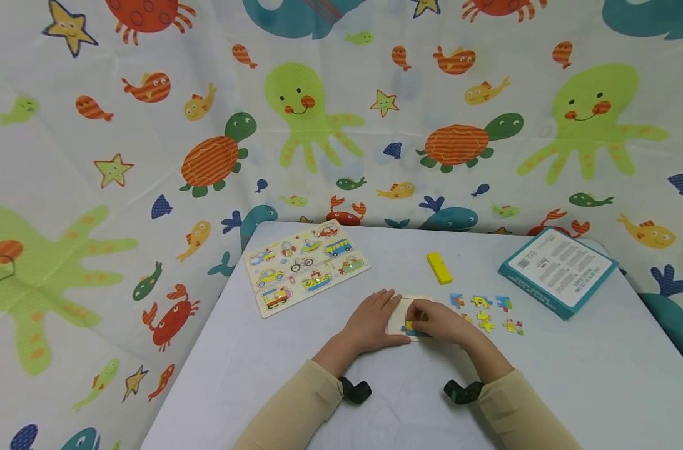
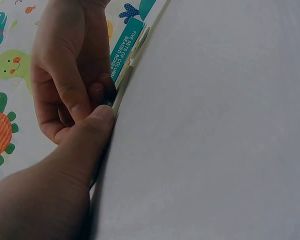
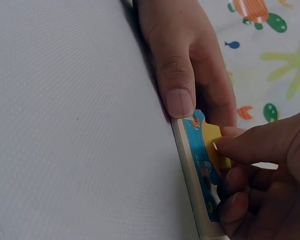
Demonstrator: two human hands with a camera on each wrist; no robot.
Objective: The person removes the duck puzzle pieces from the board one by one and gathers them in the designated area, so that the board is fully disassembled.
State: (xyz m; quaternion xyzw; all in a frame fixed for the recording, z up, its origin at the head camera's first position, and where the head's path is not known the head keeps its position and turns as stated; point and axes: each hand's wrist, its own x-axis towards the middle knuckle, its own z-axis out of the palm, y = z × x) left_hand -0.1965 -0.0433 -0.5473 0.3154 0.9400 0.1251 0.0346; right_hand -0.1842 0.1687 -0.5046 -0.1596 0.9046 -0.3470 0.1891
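My right hand pinches a yellow jigsaw piece between thumb and fingers, over the near part of a small wooden puzzle tray. A blue printed jigsaw piece lies inside the tray's near rim, beside the yellow one. My left hand rests against the tray's left side, its fingers stretched toward the far corner. Its thumb presses at the near left corner. Right of the tray lie several loose jigsaw pieces in two rows. The right hand partly hides the tray's inside.
A wooden vehicle puzzle board lies at the back left. A yellow block stands behind the loose pieces, and a teal box is at the back right. A sea-animal curtain hangs behind the white table.
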